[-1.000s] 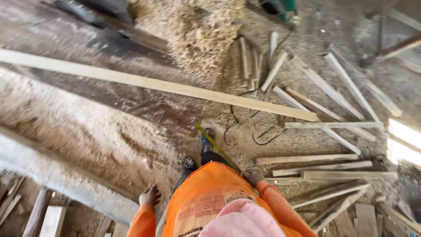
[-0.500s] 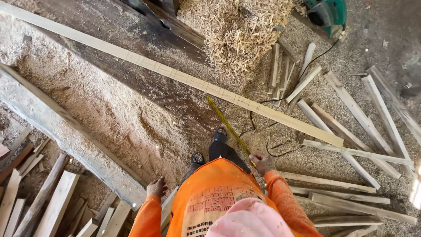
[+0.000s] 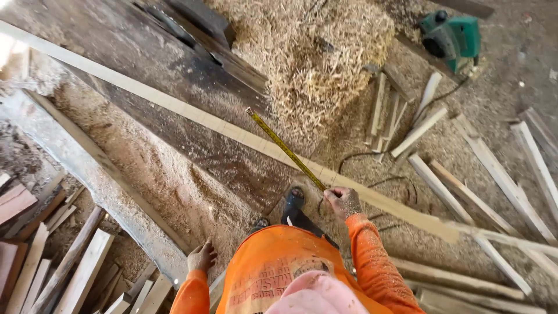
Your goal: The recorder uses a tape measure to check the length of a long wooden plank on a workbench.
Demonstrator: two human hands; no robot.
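Yellow steel measuring tape (image 3: pixel 285 149) stretching straight and rigid, running diagonally from frame centre up-left, its tip hovering over long pale wooden slat (image 3: pixel 192 113). Slat lying flat, crossing frame from upper left to lower right.

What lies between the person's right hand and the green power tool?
In the head view, between right hand and green power tool: sawdust floor, black cable, loose wood slats.

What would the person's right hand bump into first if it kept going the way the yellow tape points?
Probably the long pale board, which the tape measure from the right hand already crosses; depth is unclear.
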